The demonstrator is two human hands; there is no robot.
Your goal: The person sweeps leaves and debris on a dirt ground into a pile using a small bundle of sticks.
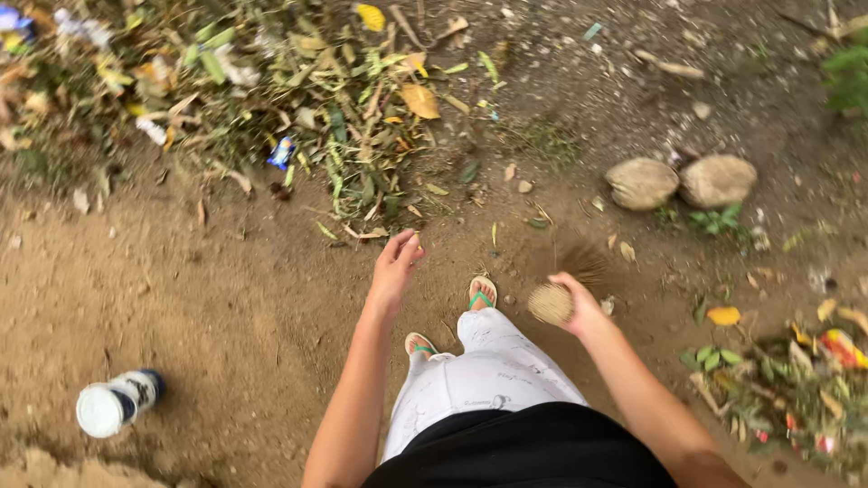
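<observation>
The right hand (579, 303) has its fingers closed round a stick broom (562, 287), bristles blurred over bare dirt near the leaf pile (298, 99); short, low strokes toward it would work best. The left hand (395, 264) hangs open, holding nothing

Left hand (393, 267) open, loose, right hand (579, 305) in closed grip

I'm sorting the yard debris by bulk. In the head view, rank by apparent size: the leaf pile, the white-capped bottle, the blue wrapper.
1. leaf pile, by far the largest.
2. white-capped bottle, though it lies nearer the camera, which inflates it.
3. blue wrapper, smallest.
</observation>
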